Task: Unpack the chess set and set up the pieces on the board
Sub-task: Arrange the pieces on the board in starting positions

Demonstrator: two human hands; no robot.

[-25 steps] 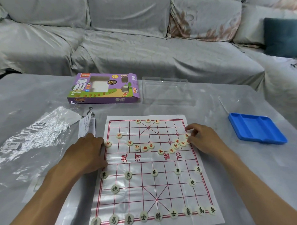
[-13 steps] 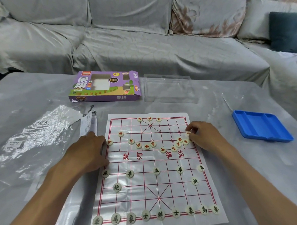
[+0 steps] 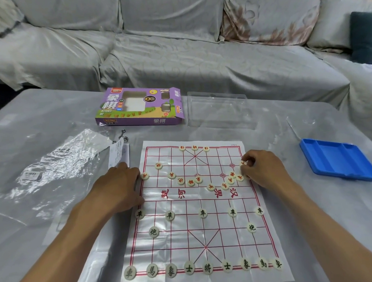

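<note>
A white paper chess board (image 3: 197, 241) with red lines lies on the table. Black-lettered pieces (image 3: 207, 267) stand in order along its near rows. Red-lettered pieces (image 3: 230, 179) lie scattered over the far half, three (image 3: 194, 148) in the far row. My right hand (image 3: 264, 169) is at the board's right edge and pinches a red piece (image 3: 242, 163) between thumb and fingertips. My left hand (image 3: 121, 185) rests palm down on the board's left edge, its fingertips next to a red piece (image 3: 144, 176).
The purple chess box (image 3: 140, 106) and a clear plastic tray (image 3: 218, 110) lie beyond the board. A blue tray (image 3: 337, 158) sits at the right. Crumpled clear wrap (image 3: 61, 162), a paper slip (image 3: 118, 154) and a small metal chain lie at the left. A covered sofa stands behind.
My right hand has drawn its fingers together on a red piece at the right edge and shifted it slightly farther up. My left hand stays put.
</note>
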